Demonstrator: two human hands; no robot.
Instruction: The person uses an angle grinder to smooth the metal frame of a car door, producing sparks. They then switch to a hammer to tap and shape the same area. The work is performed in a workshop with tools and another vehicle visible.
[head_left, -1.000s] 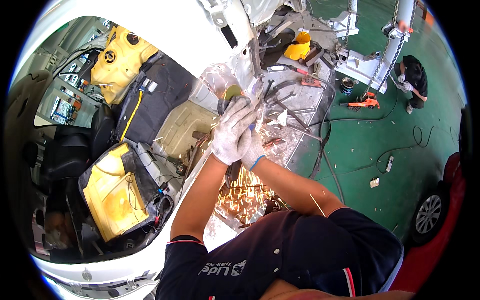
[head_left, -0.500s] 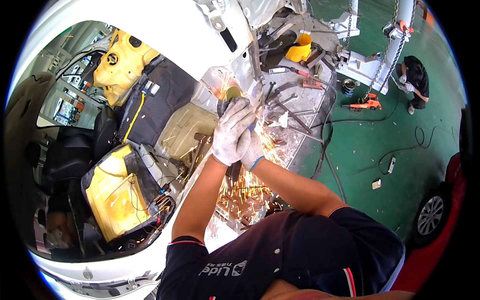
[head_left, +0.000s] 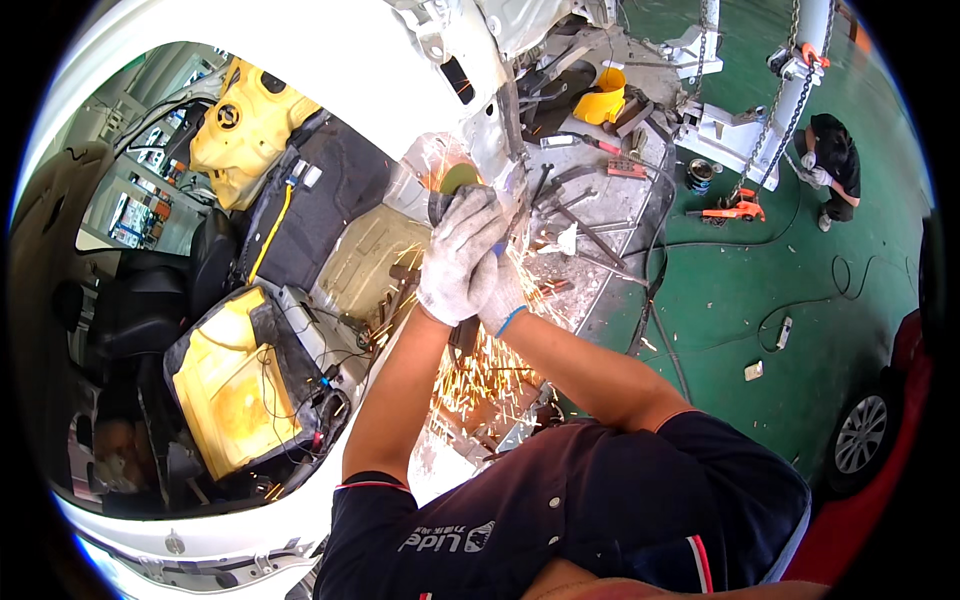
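Both my hands wear pale work gloves and are closed on an angle grinder; its greenish disc shows just beyond my fingers. My left hand wraps over the front of the tool and covers most of it. Close against it on the right, my right hand grips the body, where a bit of blue shows. The disc is at the bare metal edge of a white car body. Orange sparks spray down past my wrists, and some scatter into the cabin. The exact contact point is hidden by glare and my hands.
Left, inside the car, are yellow foam pieces, black seats and loose wires. Metal scraps and tools lie on a grey platform, with a yellow container. A cable crosses the green floor. A co-worker bends beside a chained frame.
My hands and the grinder have shifted very slightly to the left. Fewer sparks fly near the disc, while the stream below my wrists continues.
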